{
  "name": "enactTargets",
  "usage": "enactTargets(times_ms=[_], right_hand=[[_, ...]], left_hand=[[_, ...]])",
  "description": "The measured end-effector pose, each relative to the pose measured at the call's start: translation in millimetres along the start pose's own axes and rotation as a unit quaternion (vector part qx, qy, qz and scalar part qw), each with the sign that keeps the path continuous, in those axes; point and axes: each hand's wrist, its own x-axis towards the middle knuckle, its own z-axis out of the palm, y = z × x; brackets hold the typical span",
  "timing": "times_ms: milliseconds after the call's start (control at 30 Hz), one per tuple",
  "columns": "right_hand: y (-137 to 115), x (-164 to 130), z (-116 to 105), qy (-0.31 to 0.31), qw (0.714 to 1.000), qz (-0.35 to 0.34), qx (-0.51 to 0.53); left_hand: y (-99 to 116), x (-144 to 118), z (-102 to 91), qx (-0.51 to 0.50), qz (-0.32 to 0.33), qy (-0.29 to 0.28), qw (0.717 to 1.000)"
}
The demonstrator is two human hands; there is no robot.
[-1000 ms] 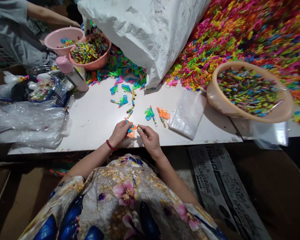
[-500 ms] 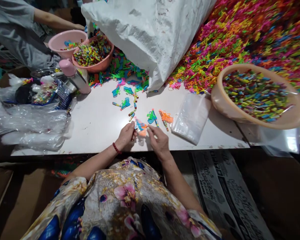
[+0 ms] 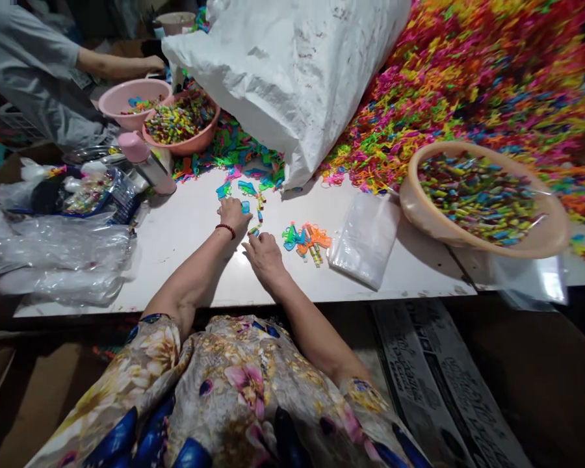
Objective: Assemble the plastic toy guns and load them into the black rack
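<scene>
My left hand (image 3: pixel 233 214) reaches forward over the white table (image 3: pixel 190 260) and rests on a blue toy piece (image 3: pixel 244 207), fingers curled on it. My right hand (image 3: pixel 262 253) lies just behind, its fingertips on a small tube piece (image 3: pixel 254 230). To the right sits a little cluster of assembled toys (image 3: pixel 306 238), blue and orange, with small tubes beside them. More loose blue toy pieces (image 3: pixel 246 189) lie just beyond my left hand.
A tan bowl (image 3: pixel 553 237) of coloured tubes stands at right, beside a flat clear bag (image 3: pixel 365 239). A white sack (image 3: pixel 297 71) and a heap of coloured plastic parts (image 3: pixel 468 84) fill the back. Pink bowls (image 3: pixel 121 97), a pink-capped bottle (image 3: pixel 146 162), plastic bags and another person's arm (image 3: pixel 112 65) are at left.
The orange and blue toy that both hands held near the table edge now lies in the cluster at right. Both hands have moved forward to the loose blue pieces.
</scene>
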Motion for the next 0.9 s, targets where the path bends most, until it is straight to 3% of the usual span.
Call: enactTargets(times_ms=[100, 167, 300, 433, 500, 567, 767, 900], right_hand=[[5, 2, 3, 0.01, 0.999, 0.021, -0.028], [12, -4, -1, 0.021, 0.999, 0.033, 0.006], [21, -23, -15, 0.05, 0.982, 0.092, 0.156], [17, -47, -29, 0.004, 0.92, 0.156, 0.361], [10, -58, -37, -0.025, 0.881, 0.15, 0.448], [3, -68, -45, -0.031, 0.865, 0.135, 0.483], [-15, -82, -65, -0.004, 0.896, 0.069, 0.439], [-18, -87, -68, 0.003, 0.889, 0.079, 0.45]], left_hand=[[-6, -9, 0.8, -0.041, -0.002, -0.005, 0.999], [-10, -22, -3.7, -0.13, -0.029, -0.005, 0.991], [-14, -63, -22.0, -0.332, -0.103, -0.075, 0.935], [-10, -108, -43.3, -0.409, -0.13, -0.161, 0.888], [-7, -127, -51.7, -0.426, -0.154, -0.181, 0.873], [-2, -142, -58.0, -0.43, -0.168, -0.2, 0.864], [8, -164, -65.8, -0.418, -0.181, -0.29, 0.842], [11, -167, -64.4, -0.425, -0.206, -0.32, 0.821]])
